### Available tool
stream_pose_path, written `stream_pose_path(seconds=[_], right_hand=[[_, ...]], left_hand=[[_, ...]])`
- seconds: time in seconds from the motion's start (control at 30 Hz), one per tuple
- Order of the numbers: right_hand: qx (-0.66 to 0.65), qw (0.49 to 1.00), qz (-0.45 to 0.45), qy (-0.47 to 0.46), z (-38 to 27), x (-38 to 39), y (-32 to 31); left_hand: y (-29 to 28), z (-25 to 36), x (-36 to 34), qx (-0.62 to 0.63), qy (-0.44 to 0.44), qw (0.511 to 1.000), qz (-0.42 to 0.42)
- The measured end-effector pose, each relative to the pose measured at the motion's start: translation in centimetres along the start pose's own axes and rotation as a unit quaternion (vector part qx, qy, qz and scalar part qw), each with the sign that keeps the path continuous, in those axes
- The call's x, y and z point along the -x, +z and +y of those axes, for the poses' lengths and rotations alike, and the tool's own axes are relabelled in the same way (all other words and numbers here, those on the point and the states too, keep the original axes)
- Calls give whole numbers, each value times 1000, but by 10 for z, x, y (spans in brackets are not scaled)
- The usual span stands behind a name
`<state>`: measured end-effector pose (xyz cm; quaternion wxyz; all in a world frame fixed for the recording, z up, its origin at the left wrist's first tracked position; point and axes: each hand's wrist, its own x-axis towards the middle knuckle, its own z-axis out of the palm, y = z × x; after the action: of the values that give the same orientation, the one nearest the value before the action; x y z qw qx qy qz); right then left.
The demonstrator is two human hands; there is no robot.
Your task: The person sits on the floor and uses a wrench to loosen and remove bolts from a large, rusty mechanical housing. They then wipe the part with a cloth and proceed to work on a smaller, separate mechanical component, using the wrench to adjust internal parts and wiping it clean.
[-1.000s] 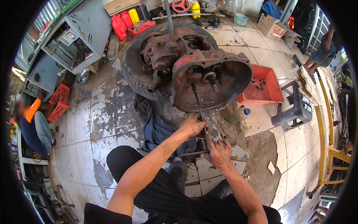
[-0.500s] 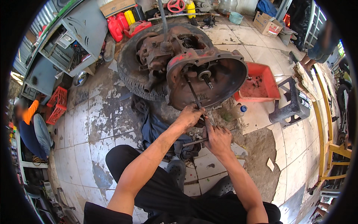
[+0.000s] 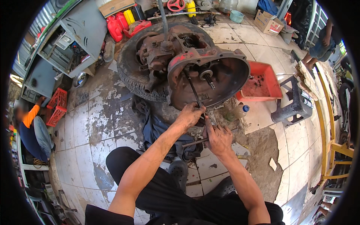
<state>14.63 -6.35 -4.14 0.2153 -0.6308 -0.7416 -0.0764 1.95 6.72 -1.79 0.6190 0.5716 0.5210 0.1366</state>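
So the tip of the long steel rod (image 3: 193,88) has slid further up and in over the last second. It's inside the bell-shaped housing (image 3: 229,88), left of the splined shaft (image 3: 210,81), so I'd say the work now sits deeper in there. Can't really tell if the tip touches the wall, too dark and small.

Left hand (image 3: 190,115) is pinching the rod just outside the rim. Right hand (image 3: 218,138) was looser a second ago, fingers fanned; now they're curled over the crossbar (image 3: 194,143), index laid along the rod.

Housing's rough, rusty-brown cast metal with red smears on the lip, flaring wide off the lumpy gearbox (image 3: 157,56), which rests on a chunky-treaded rubber tire (image 3: 132,82). Rumpled blue-grey cloth (image 3: 154,129) below, smooth red plastic tray (image 3: 260,96) to the right, chipped tiles (image 3: 82,161) underneath.
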Motion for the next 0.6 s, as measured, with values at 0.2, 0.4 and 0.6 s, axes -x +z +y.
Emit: stream_pose_path(seconds=[0.2,0.4,0.6], right_hand=[[13,1000,22,-7,0,-1,2],[32,998,56,1,-5,-10,2],[-66,989,67,115,-11,-16,0]], left_hand=[[0,4,2,10,-3,1000,-15],[2,-6,-4,36,5,999,4],[13,-1,11,50,49,996,52]])
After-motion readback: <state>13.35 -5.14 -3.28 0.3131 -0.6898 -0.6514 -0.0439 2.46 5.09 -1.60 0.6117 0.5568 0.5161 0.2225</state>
